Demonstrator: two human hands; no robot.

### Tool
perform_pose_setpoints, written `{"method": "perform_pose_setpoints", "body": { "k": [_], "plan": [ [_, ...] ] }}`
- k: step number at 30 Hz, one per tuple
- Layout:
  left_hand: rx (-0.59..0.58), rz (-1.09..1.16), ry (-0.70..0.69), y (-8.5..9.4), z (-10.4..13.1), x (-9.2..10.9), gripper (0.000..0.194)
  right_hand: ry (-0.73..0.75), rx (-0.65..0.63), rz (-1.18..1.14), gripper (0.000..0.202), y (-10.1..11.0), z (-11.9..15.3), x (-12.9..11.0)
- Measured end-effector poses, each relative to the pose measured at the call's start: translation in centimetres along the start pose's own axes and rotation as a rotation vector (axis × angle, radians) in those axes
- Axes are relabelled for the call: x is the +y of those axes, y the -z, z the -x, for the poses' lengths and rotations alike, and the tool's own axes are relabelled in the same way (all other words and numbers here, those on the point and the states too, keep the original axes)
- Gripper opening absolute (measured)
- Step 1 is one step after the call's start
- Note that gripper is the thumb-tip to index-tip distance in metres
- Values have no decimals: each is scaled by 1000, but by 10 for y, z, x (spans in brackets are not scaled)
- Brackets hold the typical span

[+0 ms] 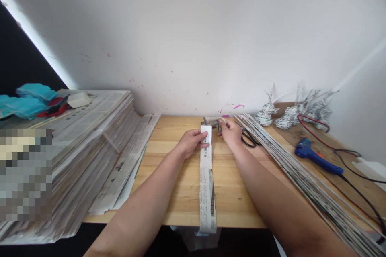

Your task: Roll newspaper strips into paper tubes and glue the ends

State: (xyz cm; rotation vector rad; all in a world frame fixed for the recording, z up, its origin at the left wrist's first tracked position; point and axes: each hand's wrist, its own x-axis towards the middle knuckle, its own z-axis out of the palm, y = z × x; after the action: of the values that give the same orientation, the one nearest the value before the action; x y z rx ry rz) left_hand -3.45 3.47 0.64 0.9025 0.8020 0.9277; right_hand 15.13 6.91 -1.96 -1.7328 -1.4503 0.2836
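Observation:
My left hand (193, 143) is closed on the upper part of a long newspaper strip (206, 186), its fingers lying across the printed paper. From there the strip runs down over the wooden table (177, 176) and past its front edge, with a fold or second layer along its right side. Just beyond the strip's top end, my right hand (230, 130) pinches a greyish folded piece of newspaper (213, 121); its fingertips partly cover that piece. Black-handled scissors (249, 139) lie beside my right hand, partly hidden behind it.
At left stands a tall newspaper stack (117, 128) with blue packets (34, 98) on top. Thin paper rods (289, 168) lie along the right. Beyond them are a blue glue gun (318, 158) with its cord and several woven paper figures (289, 117) against the wall.

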Motion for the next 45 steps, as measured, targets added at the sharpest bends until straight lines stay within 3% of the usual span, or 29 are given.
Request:
{"method": "perform_pose_setpoints", "body": {
  "k": [5, 10, 12, 16, 21, 25, 31, 38, 45],
  "plan": [
    [12, -11, -7, 1, 0, -1, 23, 159, 48, -132, 34, -1, 0, -6],
    [20, -27, -8, 0, 1, 0, 27, 326, -145, -53, 51, -4, 6, -14],
    [43, -38, -3, -1, 2, 1, 26, 333, -129, -31, 48, -3, 8, -17],
    [79, -38, -1, -3, 3, 3, 22, 185, -14, -213, 28, 7, 10, -25],
    [55, -27, 9, -5, 5, 4, 21, -92, -226, -655, 37, 11, 11, -36],
    [45, -33, 21, -4, 5, 5, 26, -220, -365, -795, 34, 14, 13, -41],
    [-40, 67, 65, 3, 2, 5, 27, -196, -488, -800, 26, 16, 18, -44],
    [-23, 166, 88, 3, 3, 11, 18, -161, -484, -812, 31, 17, 18, -43],
    [35, -24, 18, 2, 6, 10, 19, -169, -636, -880, 31, 23, 19, -43]
  ]
}}
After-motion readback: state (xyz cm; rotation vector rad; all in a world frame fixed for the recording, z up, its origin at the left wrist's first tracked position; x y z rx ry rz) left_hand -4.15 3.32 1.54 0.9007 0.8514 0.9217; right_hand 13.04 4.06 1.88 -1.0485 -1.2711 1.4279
